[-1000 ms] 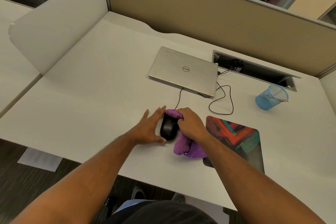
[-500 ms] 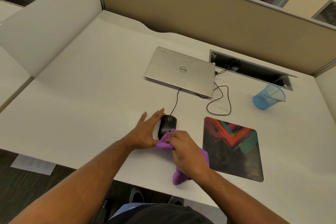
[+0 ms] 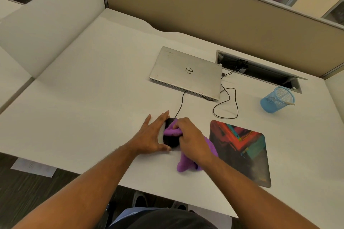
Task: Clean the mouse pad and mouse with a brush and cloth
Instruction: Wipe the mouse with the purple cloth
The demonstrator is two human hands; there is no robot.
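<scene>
A black wired mouse (image 3: 172, 140) lies on the white desk (image 3: 93, 98), left of the colourful mouse pad (image 3: 242, 152). My left hand (image 3: 152, 135) rests flat against the mouse's left side, fingers straight, thumb at its near end. My right hand (image 3: 191, 135) grips a purple cloth (image 3: 186, 163) and presses a fold of it across the top of the mouse. The rest of the cloth trails toward the desk's near edge under my wrist. No brush is clearly in view.
A closed silver laptop (image 3: 186, 72) lies behind the mouse, with the mouse cable (image 3: 226, 102) looping beside it. A blue mesh pen cup (image 3: 277, 99) stands at the right. An open cable tray (image 3: 260, 71) sits by the partition. The desk's near edge is close.
My right hand slid the cloth back to the mouse's near end, then forward again over its top. My left hand stayed against the mouse's side.
</scene>
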